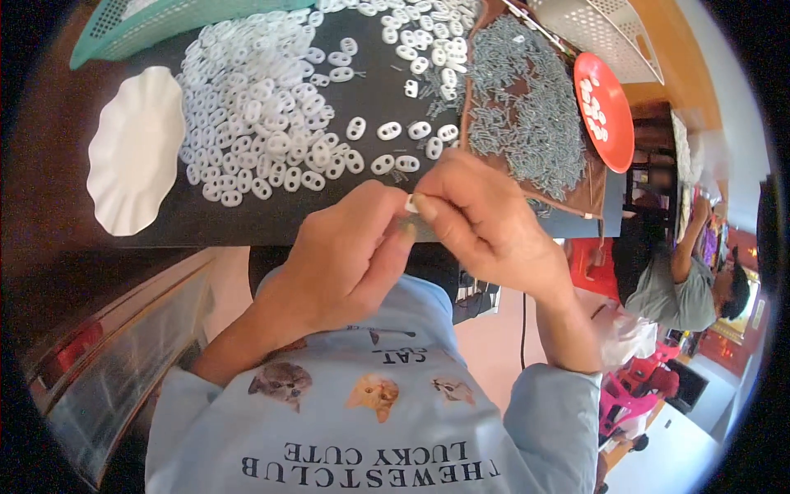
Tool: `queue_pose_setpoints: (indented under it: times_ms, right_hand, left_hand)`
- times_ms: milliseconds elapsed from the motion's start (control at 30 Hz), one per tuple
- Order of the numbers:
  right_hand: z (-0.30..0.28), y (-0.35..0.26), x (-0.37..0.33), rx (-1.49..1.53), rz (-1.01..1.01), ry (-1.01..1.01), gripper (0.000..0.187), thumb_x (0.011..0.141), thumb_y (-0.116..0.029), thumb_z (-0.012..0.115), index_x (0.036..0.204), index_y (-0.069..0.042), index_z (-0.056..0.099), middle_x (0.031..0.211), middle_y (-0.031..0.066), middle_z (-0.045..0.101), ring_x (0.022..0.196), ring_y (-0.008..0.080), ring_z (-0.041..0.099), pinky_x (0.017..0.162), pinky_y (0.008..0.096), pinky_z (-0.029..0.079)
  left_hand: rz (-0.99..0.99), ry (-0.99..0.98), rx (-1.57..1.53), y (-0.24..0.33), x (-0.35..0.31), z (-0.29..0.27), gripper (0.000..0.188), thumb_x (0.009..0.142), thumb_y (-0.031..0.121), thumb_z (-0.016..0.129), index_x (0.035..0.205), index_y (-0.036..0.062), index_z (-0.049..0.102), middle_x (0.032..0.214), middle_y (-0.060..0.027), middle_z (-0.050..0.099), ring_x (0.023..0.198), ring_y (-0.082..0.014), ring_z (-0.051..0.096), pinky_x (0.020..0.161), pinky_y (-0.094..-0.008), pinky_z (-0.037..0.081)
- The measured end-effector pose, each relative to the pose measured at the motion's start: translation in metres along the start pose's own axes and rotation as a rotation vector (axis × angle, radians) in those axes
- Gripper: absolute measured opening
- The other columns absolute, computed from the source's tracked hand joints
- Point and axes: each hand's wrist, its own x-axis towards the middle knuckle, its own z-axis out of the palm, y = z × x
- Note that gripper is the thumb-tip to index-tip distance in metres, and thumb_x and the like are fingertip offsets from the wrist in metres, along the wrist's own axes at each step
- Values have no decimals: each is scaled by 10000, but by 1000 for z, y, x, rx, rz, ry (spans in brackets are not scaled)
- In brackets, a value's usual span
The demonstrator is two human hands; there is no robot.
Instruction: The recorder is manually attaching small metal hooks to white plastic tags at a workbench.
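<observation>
Close together over the table's near edge, my two hands are closed around a small white plastic piece [411, 204]. Thumb and fingers of my right hand [485, 216] pinch it from the right. My left hand [341, 247] grips it from the left, its curled fingers partly hiding it. Just beyond my hands lie several white oval pieces [389, 130] with two holes each, with a few thin grey metal bits among them. A large heap of the same ovals [247, 107] spreads to the left. Small grey metal parts [527, 107] are piled on a brown cloth [594, 185] at the right.
A white wavy-edged dish [136, 152] stands at the left. Behind the heap is a teal basket [99, 41]; a cream perforated basket [613, 33] is at the far right. A red plate [621, 136] carries small white pieces. Another person [683, 288] is off to the right.
</observation>
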Motion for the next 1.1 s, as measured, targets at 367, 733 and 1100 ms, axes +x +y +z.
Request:
queue_pose_setpoints:
  times_ms: [367,733,1100]
  right_hand:
    - [-10,0,-13,-21,-17,-48,126,836,-22,603,951,24,578,794,136,525,713,299,543,616,400,446]
    - [-74,95,18,-641,148,86,264,881,13,517,1129,-56,573,917,150,515,802,344,566,706,384,457]
    - [-91,74,-9,-602,226,0,190,846,29,529,1014,-26,596,904,147,522,791,327,572,675,390,462]
  left_hand:
    - [-95,20,-154,-11,3,1,46,909,41,547,912,-3,538,673,-81,515,537,-133,478,497,-281,394]
    - [-166,-67,-339,-22,11,10,98,940,80,489,873,19,526,618,-8,535,519,-63,487,479,-227,394]
    - [-170,-17,-364,-27,12,10,58,894,41,555,855,-1,547,617,-18,508,518,-47,442,472,-227,362]
